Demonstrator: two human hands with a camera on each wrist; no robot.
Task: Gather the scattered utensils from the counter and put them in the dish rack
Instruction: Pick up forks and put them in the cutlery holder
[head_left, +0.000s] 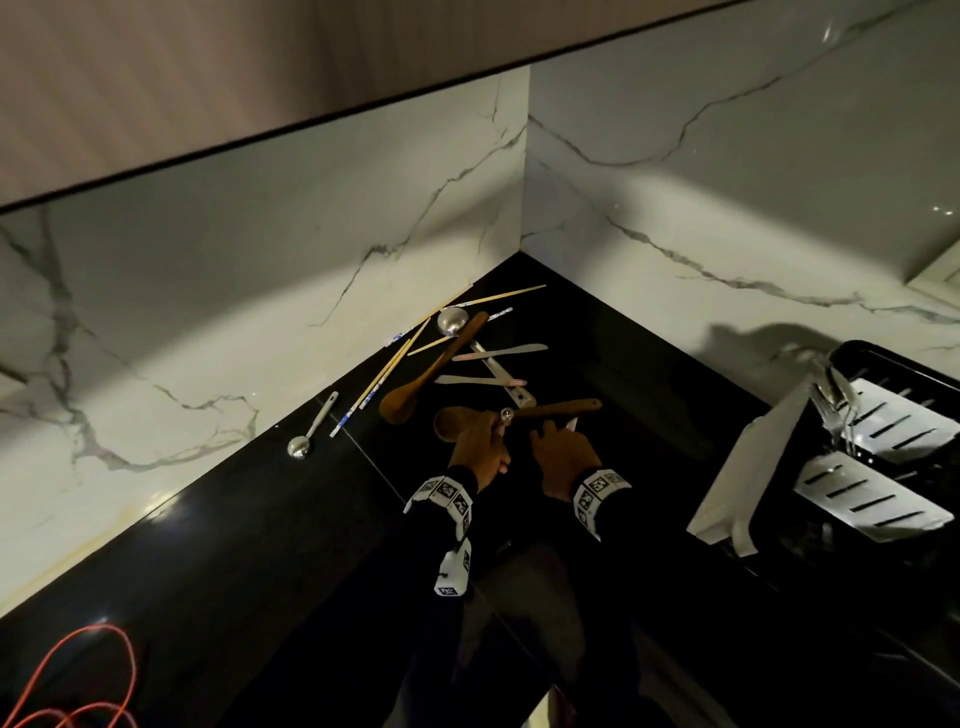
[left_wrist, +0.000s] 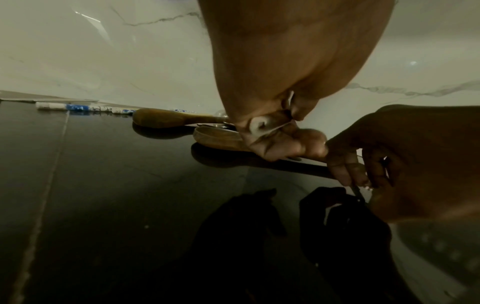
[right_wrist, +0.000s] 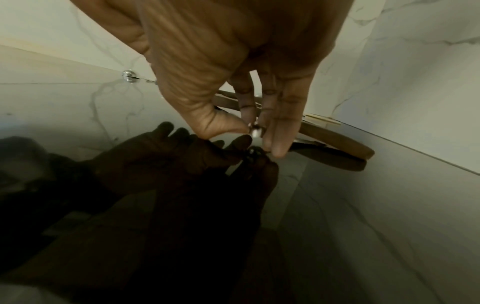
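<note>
Utensils (head_left: 457, 358) strewn toward the corner, left hand (head_left: 480, 452) gripping a small spoon (head_left: 505, 415), right hand (head_left: 563, 452) pinching something thin.

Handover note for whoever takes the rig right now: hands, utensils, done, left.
Left hand: grips a small white-handled utensil over the near wooden spoon.
Right hand: pinches a small metal utensil at the black counter.
Rack: dish rack at right already holds some cutlery.
Left on the counter: two wooden spoons, chopsticks, white knives, a ladle, and a lone metal scoop off to the left.
Next: probably carry what is held to the rack, then the rest.
</note>
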